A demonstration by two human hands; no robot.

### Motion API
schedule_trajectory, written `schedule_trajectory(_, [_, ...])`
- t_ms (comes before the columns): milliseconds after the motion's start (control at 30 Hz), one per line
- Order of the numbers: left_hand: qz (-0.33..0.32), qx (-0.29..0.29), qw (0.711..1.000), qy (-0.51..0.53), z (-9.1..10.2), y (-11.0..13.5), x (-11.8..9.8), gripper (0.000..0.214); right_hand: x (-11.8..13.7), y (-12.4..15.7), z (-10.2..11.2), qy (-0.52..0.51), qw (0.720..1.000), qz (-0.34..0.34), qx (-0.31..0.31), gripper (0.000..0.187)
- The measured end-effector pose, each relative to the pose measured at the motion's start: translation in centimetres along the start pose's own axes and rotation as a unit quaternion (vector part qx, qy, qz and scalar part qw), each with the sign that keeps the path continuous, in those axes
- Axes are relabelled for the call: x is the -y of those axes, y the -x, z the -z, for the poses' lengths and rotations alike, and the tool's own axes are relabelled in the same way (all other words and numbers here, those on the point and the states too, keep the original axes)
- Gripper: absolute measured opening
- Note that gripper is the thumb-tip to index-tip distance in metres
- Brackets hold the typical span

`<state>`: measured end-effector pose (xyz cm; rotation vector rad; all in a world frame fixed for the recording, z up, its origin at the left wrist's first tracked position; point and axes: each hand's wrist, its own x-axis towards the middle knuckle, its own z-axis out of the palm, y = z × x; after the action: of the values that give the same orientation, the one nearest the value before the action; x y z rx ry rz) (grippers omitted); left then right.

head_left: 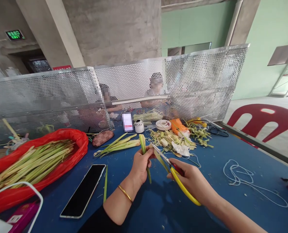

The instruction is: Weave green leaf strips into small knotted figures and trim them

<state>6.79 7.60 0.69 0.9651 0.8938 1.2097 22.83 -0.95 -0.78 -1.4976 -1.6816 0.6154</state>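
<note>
My left hand [140, 166], with a gold bangle on the wrist, is closed around a green leaf strip [143, 144] held upright over the blue table [231, 152]. My right hand [194, 183] grips yellow-handled scissors [180, 181]. Their blades are parted and reach the leaf strip just beside my left fingers. A bundle of cut leaf strips [119, 145] lies just beyond my left hand.
A red bag of long leaf strips [34, 163] sits at the left, a black phone [84, 191] beside it. Leaf scraps [180, 137], tape rolls [163, 124] and a white cord [248, 181] lie on the table. People sit behind a perforated metal screen [202, 74]. A red chair [262, 121] stands at the right.
</note>
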Motion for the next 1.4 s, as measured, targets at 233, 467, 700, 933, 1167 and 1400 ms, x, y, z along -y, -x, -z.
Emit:
schedule_trajectory(233, [0.023,-0.004,1.000,-0.002,0.1,0.1,0.0,0.034,-0.3,-0.3,0.4,0.036,0.999,-0.006,-0.023,0.042])
schedule_trajectory(467, [0.049,-0.007,0.997,-0.056,0.8,-0.1,-2.9,0.027,-3.0,-1.8,2.3,0.244,0.963,-0.083,-0.073,0.044])
schedule_trajectory(700, [-0.013,0.026,0.923,-0.384,5.9,-0.7,-10.0,0.011,-5.2,-2.7,2.9,0.358,0.923,-0.138,-0.046,0.041])
schedule_trajectory(933, [0.049,-0.057,0.878,-0.472,12.3,-2.1,-12.1,0.024,-6.1,-2.7,2.4,0.381,0.915,-0.126,-0.042,0.043])
schedule_trajectory(1167, [-0.009,-0.045,0.937,-0.346,10.6,-1.6,-12.0,0.015,-6.7,-3.1,2.4,0.252,0.953,-0.153,-0.066,0.054])
schedule_trajectory(1400, [-0.049,0.041,0.989,-0.137,3.6,-0.9,-6.9,0.022,-3.1,-1.6,0.1,-0.186,0.981,-0.036,-0.033,0.072])
